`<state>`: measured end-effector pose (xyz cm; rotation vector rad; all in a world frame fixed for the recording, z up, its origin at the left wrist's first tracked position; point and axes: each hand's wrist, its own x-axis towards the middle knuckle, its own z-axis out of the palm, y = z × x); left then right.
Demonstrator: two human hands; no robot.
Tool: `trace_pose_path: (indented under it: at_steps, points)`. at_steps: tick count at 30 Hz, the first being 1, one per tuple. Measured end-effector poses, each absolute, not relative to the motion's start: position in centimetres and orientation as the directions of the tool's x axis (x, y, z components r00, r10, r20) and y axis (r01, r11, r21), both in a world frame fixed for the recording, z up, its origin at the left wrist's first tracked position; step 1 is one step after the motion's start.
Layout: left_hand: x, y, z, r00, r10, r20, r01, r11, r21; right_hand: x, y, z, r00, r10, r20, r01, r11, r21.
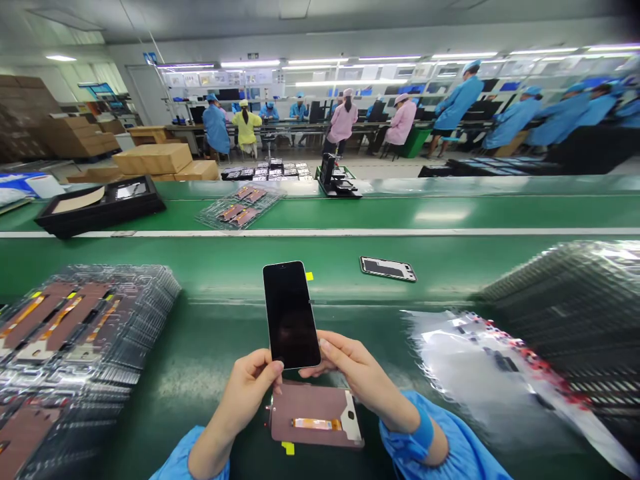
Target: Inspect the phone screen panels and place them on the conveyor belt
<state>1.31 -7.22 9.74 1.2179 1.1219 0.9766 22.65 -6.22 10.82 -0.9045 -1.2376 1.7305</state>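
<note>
Black glass fills the middle of the head view: a dark phone screen panel stands nearly upright above the green surface, pinched only at its near bottom edge. The left hand closes thumb and fingertips on the panel's lower left corner, and the right hand closes its grip on the lower right corner, so both hold the same panel and nothing supports its far end. Held by so little, the panel could, I judge, tip or slip and strike the brown-backed panel lying flat just beneath the hands, chipping glass or creasing the orange flex strip on it. Fingertips resting on the face could also leave smears. A small yellow tab juts from the upper right edge and might snag. To the left, a stack of clear trays holding similar brown panels sits near; to the right lie a crumpled plastic bag and another tray stack, all within reach of a careless elbow. Farther off, a lone frame lies on the surface, well apart.
</note>
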Motion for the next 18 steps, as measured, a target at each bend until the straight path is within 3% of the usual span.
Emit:
trace_pose_path:
  at_steps: [10,14,18]
  points:
    - [0.9,-6.0,9.9,0.34,0.914,-0.222,-0.112,0.273,0.955,22.5,-5.3,10.3,-0.399,0.911,-0.109,-0.11,-0.165,-0.98]
    - [-0.2,-1.7,11.3,0.363,0.894,-0.261,-0.212,0.352,0.912,22.8,-4.4,9.3,-0.446,0.882,-0.156,0.006,-0.171,-0.985]
    - [-0.6,5.0,11.3,0.278,0.893,-0.355,-0.156,0.407,0.9,23.1,-3.0,6.4,-0.349,0.932,-0.101,0.165,-0.045,-0.985]
